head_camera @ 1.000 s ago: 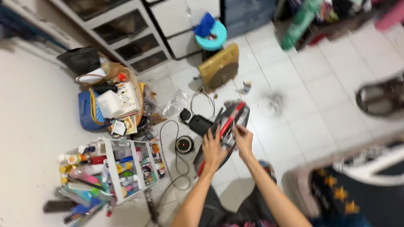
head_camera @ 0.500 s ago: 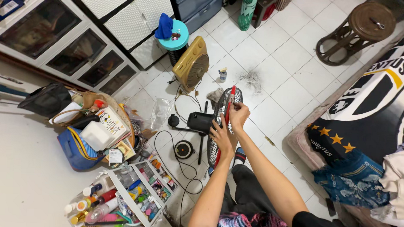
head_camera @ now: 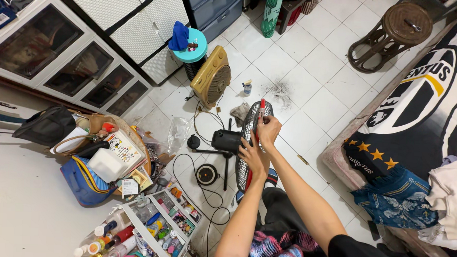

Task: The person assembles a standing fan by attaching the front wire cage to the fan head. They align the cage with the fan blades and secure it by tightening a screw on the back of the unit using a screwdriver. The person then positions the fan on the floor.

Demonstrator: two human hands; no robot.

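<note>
White tiled floor (head_camera: 310,103) spreads below us, where a round black wire fan grille with a red rim (head_camera: 248,129) stands on edge before our knees. Our left hand (head_camera: 251,157) curls closed around its near side; our right hand (head_camera: 268,131) pinches its upper rim

Bare tiles (head_camera: 310,103) right of fan (head_camera: 248,139); cables (head_camera: 186,177) left

Both hands (head_camera: 261,145) on fan grille (head_camera: 249,126)
</note>
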